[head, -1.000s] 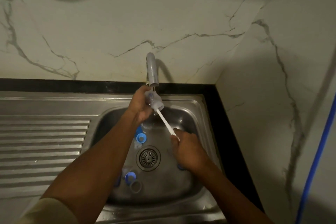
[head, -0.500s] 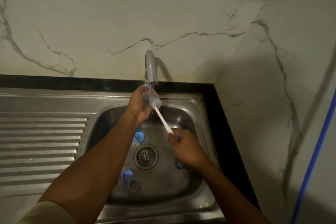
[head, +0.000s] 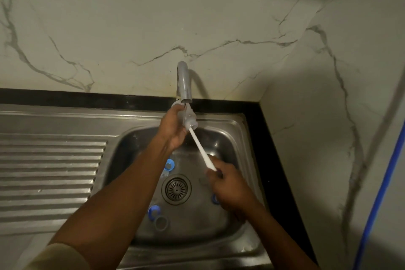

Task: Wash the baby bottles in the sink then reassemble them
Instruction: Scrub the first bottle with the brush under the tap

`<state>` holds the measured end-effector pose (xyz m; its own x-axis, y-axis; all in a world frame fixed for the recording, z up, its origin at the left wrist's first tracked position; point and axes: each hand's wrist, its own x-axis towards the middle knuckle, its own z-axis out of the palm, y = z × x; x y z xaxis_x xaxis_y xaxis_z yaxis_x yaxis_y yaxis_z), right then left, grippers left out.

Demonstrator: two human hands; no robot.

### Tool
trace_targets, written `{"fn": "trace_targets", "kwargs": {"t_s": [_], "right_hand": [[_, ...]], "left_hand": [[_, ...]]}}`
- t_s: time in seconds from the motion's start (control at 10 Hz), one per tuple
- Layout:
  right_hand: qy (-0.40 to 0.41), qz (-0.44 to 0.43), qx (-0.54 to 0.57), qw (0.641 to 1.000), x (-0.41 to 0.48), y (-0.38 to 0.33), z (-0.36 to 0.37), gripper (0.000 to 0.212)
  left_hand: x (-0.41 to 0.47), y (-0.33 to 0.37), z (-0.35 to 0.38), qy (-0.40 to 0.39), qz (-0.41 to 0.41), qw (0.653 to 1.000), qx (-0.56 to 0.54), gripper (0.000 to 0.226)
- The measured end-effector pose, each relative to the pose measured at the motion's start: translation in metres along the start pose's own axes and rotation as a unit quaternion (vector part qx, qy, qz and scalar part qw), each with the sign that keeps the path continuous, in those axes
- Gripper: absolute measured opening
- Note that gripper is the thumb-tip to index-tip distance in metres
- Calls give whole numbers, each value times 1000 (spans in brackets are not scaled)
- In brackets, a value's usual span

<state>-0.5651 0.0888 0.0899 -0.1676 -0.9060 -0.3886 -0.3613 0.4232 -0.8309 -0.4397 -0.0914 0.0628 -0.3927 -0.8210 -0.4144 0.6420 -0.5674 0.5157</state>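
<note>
One bottle [head: 189, 119] was held under the tap [head: 183, 81] by the left hand [head: 173, 127], fingers clenched round it; the brush [head: 200, 149], grasped in the right hand [head: 228, 184], was drawn further out: scrubbing judged unfinished.

My right hand [head: 228, 184] grips white brush handle [head: 202, 151]; my left hand [head: 173, 129], clear bottle [head: 189, 120]. Blue rings [head: 169, 164] at 11, 7, 3 o'clock of drain [head: 176, 189]. White wall [head: 197, 17], grey veins.

The tap [head: 183, 82] stands behind the sink [head: 232, 138]; the drainboard [head: 48, 171] lies to its left. Bottle rings [head: 154, 210] lie in the sink around the drain [head: 176, 189].
</note>
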Motion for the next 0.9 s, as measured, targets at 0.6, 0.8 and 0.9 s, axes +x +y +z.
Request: {"fn": "trace_targets", "kwargs": {"t_s": [0.6, 0.8, 0.9], "right_hand": [[-248, 200, 478, 818, -1, -17, -11, 35], [29, -38, -380, 924, 5, -8, 2, 56], [0, -25, -113, 993, 3, -9, 4, 47]], "left_hand": [[-3, 4, -18, -11, -18, 987, -157, 80], [1, -4, -11, 76, 19, 995, 59, 56], [1, -1, -10, 9, -16, 1000, -7, 30]]}}
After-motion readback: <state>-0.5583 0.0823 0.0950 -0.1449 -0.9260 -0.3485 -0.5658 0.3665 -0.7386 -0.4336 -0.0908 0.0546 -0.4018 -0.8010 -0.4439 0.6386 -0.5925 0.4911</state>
